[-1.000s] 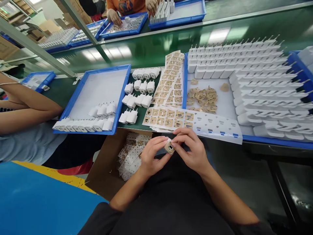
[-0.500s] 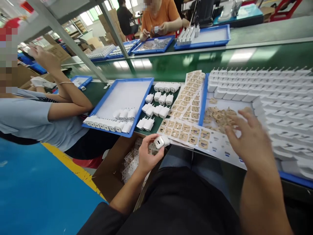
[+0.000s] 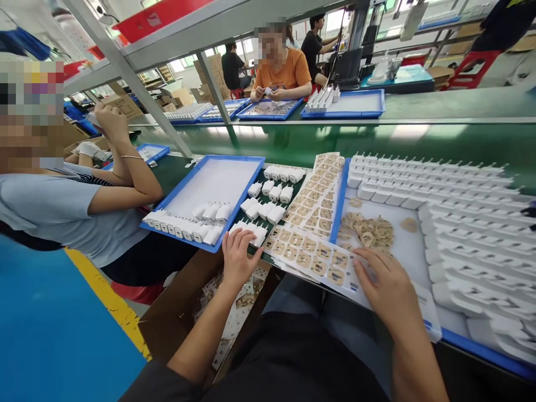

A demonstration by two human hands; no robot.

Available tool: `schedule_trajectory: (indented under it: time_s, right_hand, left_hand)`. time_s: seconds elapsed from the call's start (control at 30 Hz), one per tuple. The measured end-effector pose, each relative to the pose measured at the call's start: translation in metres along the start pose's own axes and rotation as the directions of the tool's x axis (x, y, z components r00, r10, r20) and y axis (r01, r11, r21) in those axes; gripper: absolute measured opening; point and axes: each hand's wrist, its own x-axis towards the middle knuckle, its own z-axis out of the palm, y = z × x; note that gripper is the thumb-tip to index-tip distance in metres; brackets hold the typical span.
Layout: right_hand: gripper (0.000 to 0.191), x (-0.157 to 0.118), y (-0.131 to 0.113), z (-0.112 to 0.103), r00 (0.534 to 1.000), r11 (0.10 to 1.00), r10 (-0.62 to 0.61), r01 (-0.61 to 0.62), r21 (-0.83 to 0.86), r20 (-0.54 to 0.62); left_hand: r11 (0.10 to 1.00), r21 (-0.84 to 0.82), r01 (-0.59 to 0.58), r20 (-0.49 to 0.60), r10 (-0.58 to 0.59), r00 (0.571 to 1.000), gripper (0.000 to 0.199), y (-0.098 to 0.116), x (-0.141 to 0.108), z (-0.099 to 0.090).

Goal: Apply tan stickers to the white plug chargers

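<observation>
My left hand [image 3: 238,259] is at the table's front edge, its fingers and thumb around a white USB charger [image 3: 259,235] at the end of the nearest row. The fingers partly hide the neighbouring chargers. Over the front sticker sheet [image 3: 307,254], with its tan die-cut pieces, my right hand [image 3: 387,290] has finger and thumb tips close together at the right end of the tan pieces. Whether a piece is lifted there is hidden. More chargers [image 3: 274,194] stand in short rows behind my left hand. A pile of loose tan pieces [image 3: 368,230] lies beyond my right hand.
A blue-rimmed tray [image 3: 218,178] with chargers along its front stands at left. The right tray [image 3: 340,195] holds many white chargers [image 3: 473,240] in rows. An open cardboard box [image 3: 167,329] with waste sheets sits below the edge. A co-worker in light blue [image 3: 50,206] sits at left.
My left hand has lowered the charger from in front of the table to the nearest row. My right hand has moved from the loose tan pieces to the sticker sheet. The view has tilted up.
</observation>
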Motion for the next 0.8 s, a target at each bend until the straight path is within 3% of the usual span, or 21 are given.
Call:
schedule_trajectory:
  time_s: [0.17, 0.37, 0.5, 0.6, 0.7, 0.8]
  right_hand:
    - [0.021, 0.001, -0.002, -0.001, 0.998, 0.998, -0.056, 0.056, -0.027, 0.009]
    - [0.019, -0.001, -0.008, -0.008, 0.999, 0.996, -0.041, 0.043, 0.082, -0.033]
    - [0.025, -0.002, -0.013, -0.011, 0.996, 0.996, -0.035, 0.042, 0.082, -0.087]
    - [0.024, -0.002, -0.016, -0.016, 0.989, 0.989, -0.048, 0.066, 0.131, -0.141]
    - [0.024, -0.002, -0.018, -0.023, 0.985, 0.987, -0.042, 0.067, 0.146, -0.170]
    - [0.024, -0.003, -0.019, -0.030, 0.984, 0.990, -0.036, 0.059, 0.126, -0.176]
  left_hand:
    - [0.997, -0.083, 0.008, -0.035, -0.011, 0.999, 0.016, 0.010, -0.003, -0.009]
    - [0.906, -0.399, -0.139, 0.005, 0.154, 0.988, 0.019, 0.057, 0.000, -0.016]
    - [0.789, -0.577, -0.212, 0.061, 0.300, 0.952, 0.022, 0.091, 0.014, -0.007]
    - [0.758, -0.628, -0.175, 0.155, 0.342, 0.927, 0.029, 0.111, 0.041, 0.007]
    - [0.746, -0.662, -0.078, 0.337, 0.389, 0.858, 0.022, 0.124, 0.072, 0.018]
    - [0.720, -0.676, 0.153, 0.563, 0.371, 0.739, 0.019, 0.129, 0.092, 0.020]
